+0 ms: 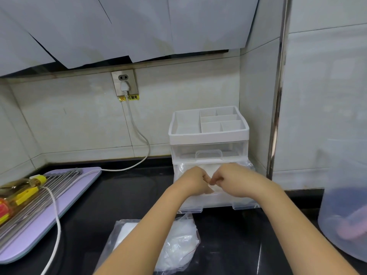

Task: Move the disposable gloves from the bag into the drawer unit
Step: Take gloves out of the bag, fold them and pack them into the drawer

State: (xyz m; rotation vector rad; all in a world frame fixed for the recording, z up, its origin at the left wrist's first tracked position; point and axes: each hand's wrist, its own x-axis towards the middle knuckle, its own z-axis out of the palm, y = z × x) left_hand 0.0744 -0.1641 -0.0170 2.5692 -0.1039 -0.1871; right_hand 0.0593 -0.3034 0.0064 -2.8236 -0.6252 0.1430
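Note:
A white drawer unit [208, 135] stands against the back wall on the black counter. Its lower clear drawer [210, 201] is pulled out toward me. Thin clear disposable gloves [200, 168] lie inside that drawer. My left hand [193, 180] and my right hand [231, 180] are both over the open drawer, fingertips close together, pinching the gloves. A clear plastic bag [176, 241] with more gloves inside lies on the counter in front of the unit, partly hidden by my left forearm.
A purple tray [65, 201] with a metal rack and a yellow-capped bottle [21, 190] sits at the left. A white power cord [137, 133] runs from the wall socket across it. A translucent tub [345, 205] stands at the right. A metal wall trim rises beside the unit.

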